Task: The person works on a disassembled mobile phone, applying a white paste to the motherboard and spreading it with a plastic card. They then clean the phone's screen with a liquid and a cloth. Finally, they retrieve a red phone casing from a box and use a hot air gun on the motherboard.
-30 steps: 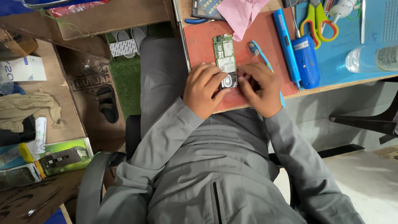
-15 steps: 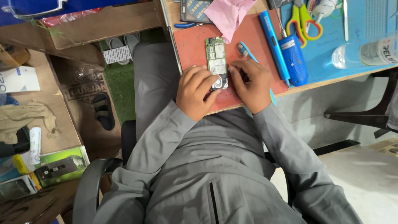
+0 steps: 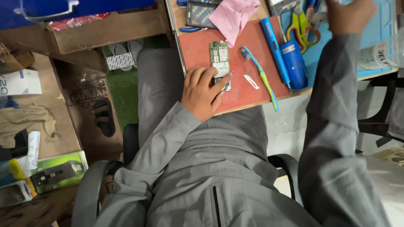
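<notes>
A green phone circuit board [image 3: 219, 59] lies on a red mat [image 3: 248, 94] at the desk's near edge. My left hand [image 3: 204, 92] rests on the board's near end, thumb and fingers gripping it against the mat. My right hand [image 3: 349, 14] is raised far to the right, over the blue mat [image 3: 385, 25] at the top edge of view. It is blurred and seen from the back, so I cannot tell whether it holds anything. A blue-and-green toothbrush [image 3: 259, 75] and a small white blade-shaped piece [image 3: 251, 81] lie just right of the board.
A blue pen-shaped tool [image 3: 272, 44], a blue cylinder [image 3: 294, 63], yellow-handled scissors [image 3: 301, 29], a pink cloth [image 3: 233, 14] and a dark phone part [image 3: 201, 12] crowd the far side. A plastic bottle [image 3: 381, 52] lies at right. Sandals [image 3: 103, 117] and boxes sit on the floor at left.
My right hand has left the circuit board and swung up to the far right of the desk. My left hand stays on the board, and the white piece now shows on the mat.
</notes>
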